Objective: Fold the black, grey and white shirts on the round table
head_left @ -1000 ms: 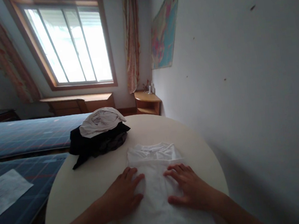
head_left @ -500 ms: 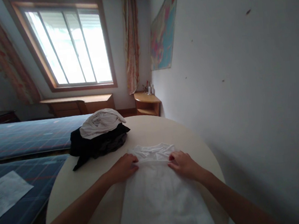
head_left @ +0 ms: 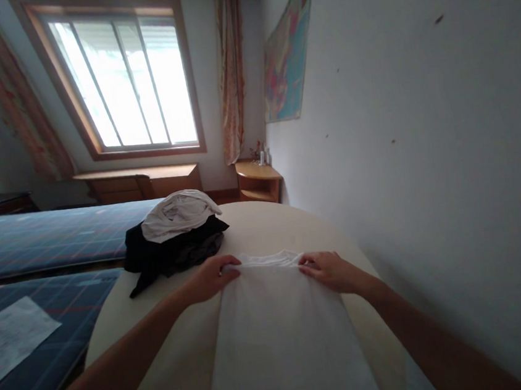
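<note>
A white cloth garment [head_left: 284, 329] lies lengthwise on the cream round table [head_left: 291, 219], its near end running out of the bottom of the view. My left hand [head_left: 216, 277] pinches the left corner of its far edge between thumb and fingers. At the right corner of that same edge, my right hand [head_left: 328, 270] grips the fabric in a similar pinch. Between the two hands the edge is stretched fairly straight, with gathered folds of white cloth just behind it. What kind of garment it is I cannot tell.
On the table's far left sits a pile of black clothes [head_left: 169, 254] topped by a crumpled pale garment [head_left: 181, 214]. Blue plaid mattresses [head_left: 60, 238] lie to the left, one bearing a paper sheet [head_left: 17, 338]. A white wall [head_left: 429, 202] rises close on the right.
Both hands have moved slightly away from me, carrying the garment's edge over the gathered folds, which now show less. The cloth between them looks smoother and tauter.
</note>
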Action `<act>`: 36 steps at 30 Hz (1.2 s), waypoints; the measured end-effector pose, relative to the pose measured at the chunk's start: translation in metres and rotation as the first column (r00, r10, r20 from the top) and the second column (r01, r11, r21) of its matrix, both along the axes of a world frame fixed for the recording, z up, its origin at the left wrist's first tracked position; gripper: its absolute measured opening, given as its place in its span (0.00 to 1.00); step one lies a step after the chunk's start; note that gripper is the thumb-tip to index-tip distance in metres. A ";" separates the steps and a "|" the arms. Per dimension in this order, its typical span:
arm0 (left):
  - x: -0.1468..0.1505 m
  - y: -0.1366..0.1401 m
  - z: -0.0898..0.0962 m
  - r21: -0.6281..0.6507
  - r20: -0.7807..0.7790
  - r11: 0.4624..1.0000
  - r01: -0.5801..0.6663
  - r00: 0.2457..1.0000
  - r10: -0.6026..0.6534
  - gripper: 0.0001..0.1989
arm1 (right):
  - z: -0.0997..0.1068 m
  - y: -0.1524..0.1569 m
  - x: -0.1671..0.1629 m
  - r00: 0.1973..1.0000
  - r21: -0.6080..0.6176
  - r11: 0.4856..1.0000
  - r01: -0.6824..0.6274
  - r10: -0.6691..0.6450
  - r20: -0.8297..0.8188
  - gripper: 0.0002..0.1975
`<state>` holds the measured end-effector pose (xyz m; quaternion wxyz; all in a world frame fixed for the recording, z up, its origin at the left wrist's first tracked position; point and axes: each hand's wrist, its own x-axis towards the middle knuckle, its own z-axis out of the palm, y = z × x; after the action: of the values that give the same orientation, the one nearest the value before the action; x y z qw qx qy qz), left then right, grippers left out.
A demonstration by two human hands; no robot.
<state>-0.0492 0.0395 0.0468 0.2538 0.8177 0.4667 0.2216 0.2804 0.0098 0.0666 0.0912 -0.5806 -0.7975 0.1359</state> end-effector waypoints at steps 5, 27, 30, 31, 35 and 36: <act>-0.001 0.033 0.025 0.044 0.116 0.999 -0.024 0.993 0.019 0.20 | 0.024 0.038 0.003 0.997 0.151 0.986 0.073 -0.069 -0.035 0.16; 0.025 0.053 -0.053 0.166 -0.169 0.929 -0.330 0.919 0.357 0.20 | -0.063 0.067 -0.018 0.989 0.276 0.951 0.137 -0.146 0.015 0.16; 0.044 0.036 -0.056 0.365 -0.151 0.904 -0.222 0.944 0.293 0.25 | -0.069 0.056 -0.037 0.998 0.279 0.959 0.045 -0.054 0.025 0.20; 0.050 0.031 -0.058 0.397 -0.173 0.907 -0.139 0.959 0.223 0.26 | -0.071 0.053 -0.044 0.999 0.256 0.967 -0.009 0.000 0.034 0.22; 0.064 0.021 -0.074 0.288 -0.342 0.957 0.015 0.936 0.088 0.26 | -0.078 0.045 -0.058 0.985 0.108 0.980 -0.168 0.162 0.065 0.31; 0.065 0.021 -0.078 0.270 -0.368 0.963 -0.013 0.922 0.115 0.26 | -0.080 0.045 -0.058 0.985 0.083 0.982 -0.167 0.162 0.065 0.32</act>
<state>0.0155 0.0609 -0.0309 0.0406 0.8556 0.5003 0.1267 0.2223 0.0546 -0.0132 0.0820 -0.5118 -0.8504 0.0905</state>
